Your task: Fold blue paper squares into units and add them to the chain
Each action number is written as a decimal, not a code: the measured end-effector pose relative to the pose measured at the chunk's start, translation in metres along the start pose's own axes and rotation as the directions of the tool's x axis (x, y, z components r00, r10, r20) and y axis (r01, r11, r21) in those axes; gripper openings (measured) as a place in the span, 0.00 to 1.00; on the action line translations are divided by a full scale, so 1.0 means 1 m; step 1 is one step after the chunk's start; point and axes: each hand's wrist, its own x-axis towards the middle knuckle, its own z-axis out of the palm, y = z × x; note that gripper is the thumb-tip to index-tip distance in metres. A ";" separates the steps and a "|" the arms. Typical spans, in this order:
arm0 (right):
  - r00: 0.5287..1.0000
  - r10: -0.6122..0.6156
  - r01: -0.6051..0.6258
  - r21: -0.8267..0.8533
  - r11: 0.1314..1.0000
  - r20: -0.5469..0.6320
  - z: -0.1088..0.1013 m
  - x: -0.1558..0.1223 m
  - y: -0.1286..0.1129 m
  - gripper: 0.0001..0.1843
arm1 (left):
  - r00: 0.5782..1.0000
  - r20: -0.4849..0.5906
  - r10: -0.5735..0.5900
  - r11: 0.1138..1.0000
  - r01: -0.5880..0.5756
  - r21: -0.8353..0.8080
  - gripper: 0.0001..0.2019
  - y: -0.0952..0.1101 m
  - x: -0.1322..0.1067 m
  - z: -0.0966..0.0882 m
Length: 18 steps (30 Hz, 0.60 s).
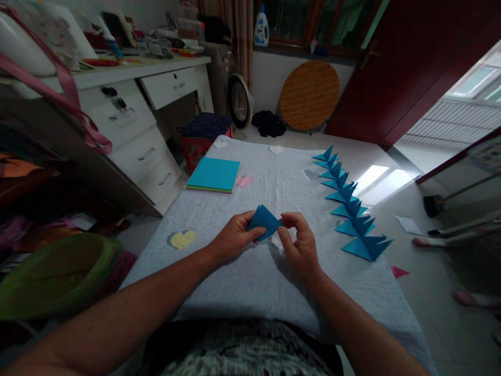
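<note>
Patterned clothing (235,355) is nearest. My left hand (237,231) and right hand (301,244) pinch blue paper (267,220), seemingly half-folded; right of it, origami cranes (353,210) look finished; left, flat sheets (215,173) remain.

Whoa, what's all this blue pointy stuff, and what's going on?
A person is handling a folded piece of blue paper just above a pale cloth. The left-hand grip holds it on one side, while the right-hand grip pinches its right corner. Over to the right, a row of pointy folded blue shapes stands on the cloth. Farther off on the left lies a stack of square paper, with a blue sheet on top.
</note>
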 end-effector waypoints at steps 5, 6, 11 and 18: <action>0.991 -0.137 0.135 -0.119 0.984 -0.011 0.000 0.001 -0.003 0.11 | 0.996 -0.069 0.060 0.998 -0.060 0.000 0.13 0.000 0.001 0.002; 0.988 -0.151 0.148 -0.131 0.980 -0.013 0.000 0.001 -0.004 0.11 | 0.994 -0.084 0.074 0.997 -0.074 0.003 0.14 0.000 0.000 0.003; 0.976 -0.216 0.210 -0.162 0.964 -0.023 0.000 0.000 -0.005 0.15 | 0.982 -0.146 0.123 0.992 -0.117 0.045 0.26 -0.002 -0.003 0.005; 0.979 -0.206 0.204 -0.136 0.969 0.003 -0.001 -0.001 -0.008 0.14 | 0.970 -0.157 0.183 0.980 -0.168 0.105 0.29 -0.003 -0.004 0.005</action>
